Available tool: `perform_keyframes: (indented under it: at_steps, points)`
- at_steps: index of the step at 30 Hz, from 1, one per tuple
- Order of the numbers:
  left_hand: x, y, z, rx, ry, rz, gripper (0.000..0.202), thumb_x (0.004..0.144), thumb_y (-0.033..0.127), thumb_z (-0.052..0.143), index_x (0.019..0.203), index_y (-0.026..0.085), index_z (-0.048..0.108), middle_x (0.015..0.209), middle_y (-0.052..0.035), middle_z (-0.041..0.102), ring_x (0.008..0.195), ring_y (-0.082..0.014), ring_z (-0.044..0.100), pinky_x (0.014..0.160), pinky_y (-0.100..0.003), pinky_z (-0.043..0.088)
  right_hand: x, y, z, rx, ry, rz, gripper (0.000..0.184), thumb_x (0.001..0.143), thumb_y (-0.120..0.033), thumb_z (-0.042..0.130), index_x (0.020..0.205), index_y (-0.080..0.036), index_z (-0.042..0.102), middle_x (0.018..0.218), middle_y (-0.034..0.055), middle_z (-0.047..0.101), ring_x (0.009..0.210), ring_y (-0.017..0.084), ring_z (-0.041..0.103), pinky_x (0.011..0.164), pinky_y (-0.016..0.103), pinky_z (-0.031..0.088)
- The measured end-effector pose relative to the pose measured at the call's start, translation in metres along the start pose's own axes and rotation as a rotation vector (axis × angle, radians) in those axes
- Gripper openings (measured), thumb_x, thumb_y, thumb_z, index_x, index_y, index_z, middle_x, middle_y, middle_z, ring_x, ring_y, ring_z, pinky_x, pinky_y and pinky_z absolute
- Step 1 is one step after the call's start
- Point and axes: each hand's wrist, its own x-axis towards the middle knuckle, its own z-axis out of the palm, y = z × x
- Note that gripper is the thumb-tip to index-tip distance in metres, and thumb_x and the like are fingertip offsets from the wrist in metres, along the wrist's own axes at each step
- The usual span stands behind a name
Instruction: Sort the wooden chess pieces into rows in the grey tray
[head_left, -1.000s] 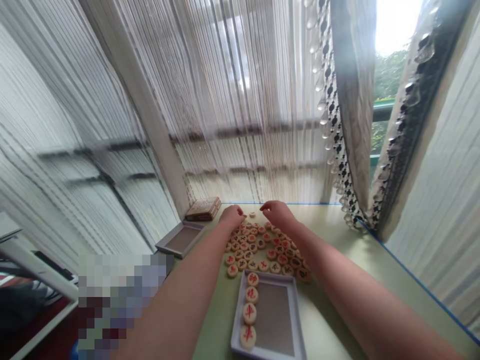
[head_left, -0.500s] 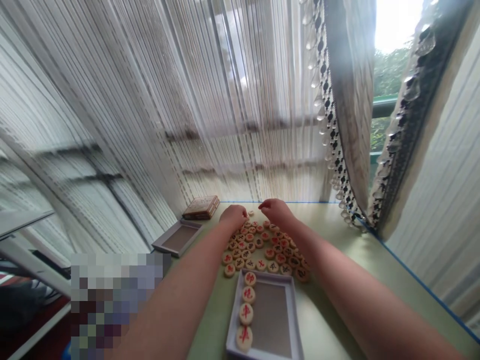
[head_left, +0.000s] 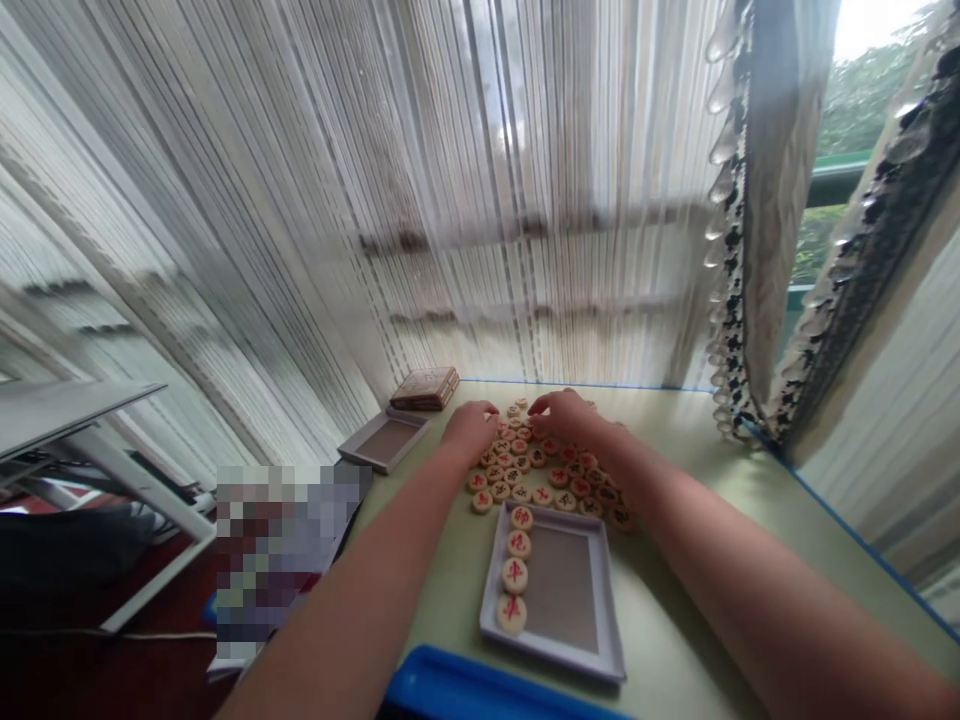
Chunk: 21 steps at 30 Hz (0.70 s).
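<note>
Head: tray (head_left: 566, 590) near pieces (head_left: 541, 495); curtain (head_left: 570, 255) behind

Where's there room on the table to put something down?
The table has a bare patch between the right forearm and the curtain. The near tray is bare right of its four red-marked pieces. It's crowded beyond that tray, where loose pieces spread around both hands.

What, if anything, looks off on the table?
Nothing stands out as damaged. Only untidiness: the loose discs lie scattered beyond the near tray, unlike the four red-marked discs lined up along its left side.
</note>
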Motion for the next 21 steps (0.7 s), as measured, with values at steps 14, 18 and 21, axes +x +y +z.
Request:
perform_keyframes:
  at_steps: [14,18,21]
  points:
    - [-0.003,-0.025,-0.005,-0.02,-0.016,-0.099,0.025,0.076,0.022,0.053,0.096,0.017,0.067,0.091,-0.0059,0.069,0.085,-0.0162,0.062,0.077,-0.024,0.046,0.002,0.005,-0.012,0.085,-0.059,0.059,0.026,0.072,-0.025,0.059,0.096,-0.021,0.069,0.089,0.0032,0.069,0.069,0.014,0.06,0.063,0.022,0.042]
    - [-0.003,-0.028,-0.003,-0.017,-0.014,-0.061,0.024,0.075,0.019,0.054,0.094,0.018,0.068,0.09,-0.0048,0.07,0.085,-0.0154,0.062,0.079,-0.023,0.046,0.001,0.009,-0.016,0.112,-0.136,0.057,0.023,0.069,-0.022,0.06,0.09,-0.02,0.07,0.084,0.0028,0.069,0.068,0.014,0.06,0.06,0.021,0.041]
    - [-0.002,-0.03,-0.002,-0.026,-0.008,-0.056,0.024,0.075,0.017,0.053,0.094,0.018,0.068,0.092,-0.0051,0.07,0.086,-0.0156,0.062,0.079,-0.024,0.046,-0.001,0.009,-0.016,0.101,-0.126,0.033,0.023,0.069,-0.02,0.06,0.089,-0.02,0.071,0.081,0.0028,0.069,0.069,0.014,0.06,0.061,0.021,0.041]
